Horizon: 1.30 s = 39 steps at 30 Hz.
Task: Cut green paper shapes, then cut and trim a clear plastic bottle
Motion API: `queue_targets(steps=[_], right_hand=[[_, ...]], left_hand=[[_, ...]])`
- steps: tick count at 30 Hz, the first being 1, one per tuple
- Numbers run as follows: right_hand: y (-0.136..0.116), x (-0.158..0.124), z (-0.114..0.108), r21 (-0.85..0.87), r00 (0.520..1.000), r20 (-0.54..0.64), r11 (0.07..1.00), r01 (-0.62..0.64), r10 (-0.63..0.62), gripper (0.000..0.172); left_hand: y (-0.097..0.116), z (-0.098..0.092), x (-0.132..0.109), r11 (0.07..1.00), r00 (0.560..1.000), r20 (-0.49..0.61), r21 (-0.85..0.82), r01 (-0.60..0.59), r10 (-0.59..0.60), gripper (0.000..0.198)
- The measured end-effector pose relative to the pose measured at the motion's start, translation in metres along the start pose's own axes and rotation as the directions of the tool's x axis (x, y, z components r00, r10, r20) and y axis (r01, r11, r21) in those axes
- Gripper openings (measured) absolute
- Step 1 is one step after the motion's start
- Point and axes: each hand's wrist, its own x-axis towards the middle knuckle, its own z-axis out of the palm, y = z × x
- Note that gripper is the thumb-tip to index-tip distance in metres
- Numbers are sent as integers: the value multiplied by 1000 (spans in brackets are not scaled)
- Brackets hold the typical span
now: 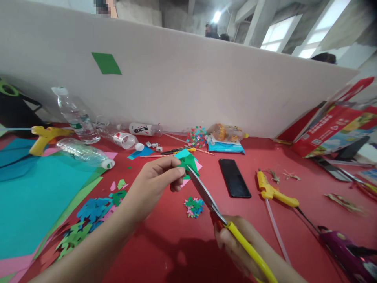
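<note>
Between the thumb and fingers of my left hand is a small piece of green paper. My right hand grips scissors with yellow and red handles, their blades pointing up and left. The blade tips touch or lie right beside the green paper's lower edge; I cannot tell whether they are cutting it. Below the paper, a small heap of coloured paper stars lies on the red table. Behind my left hand, blue and pink paper pieces partly show.
Paper scraps and large coloured sheets spread at left. Plastic bottles line the white partition. A black phone and a yellow glue gun with its cord lie right. Another yellow glue gun is far left.
</note>
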Motion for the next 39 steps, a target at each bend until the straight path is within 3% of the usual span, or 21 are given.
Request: queue_targets(steps=[2, 8, 14, 18, 26, 31, 39], right_hand=[[0, -2, 0, 7, 1000, -20, 1000, -20, 20, 63], [-1, 0, -3, -81, 997, -16, 994, 73, -74, 63], [1, 1, -1, -57, 996, -64, 997, 59, -62, 65], [-1, 1, -2, -89, 997, -19, 993, 75, -77, 63], [-2, 5, -3, -113, 997, -13, 991, 68, -70, 66], [0, 4, -5, -77, 1000, 10, 997, 3, -2, 67], [7, 3, -7, -28, 1000, -6, 999, -16, 15, 70]], left_hand=[[0, 0, 0, 1000, 1000, 7, 10, 9, -9, 19], [0, 1, 0, 1000, 1000, 5, 7, 5, -5, 19], [0, 1, 0, 1000, 1000, 11, -3, 14, -14, 19], [0, 1, 0, 1000, 1000, 15, -22, 21, -21, 19], [-6, -2, 1, 999, 1000, 16, -40, 27, -26, 17], [-2, -4, 3, 999, 998, 42, -23, 49, -48, 17], [1, -5, 4, 994, 999, -37, 98, 42, -39, 18]])
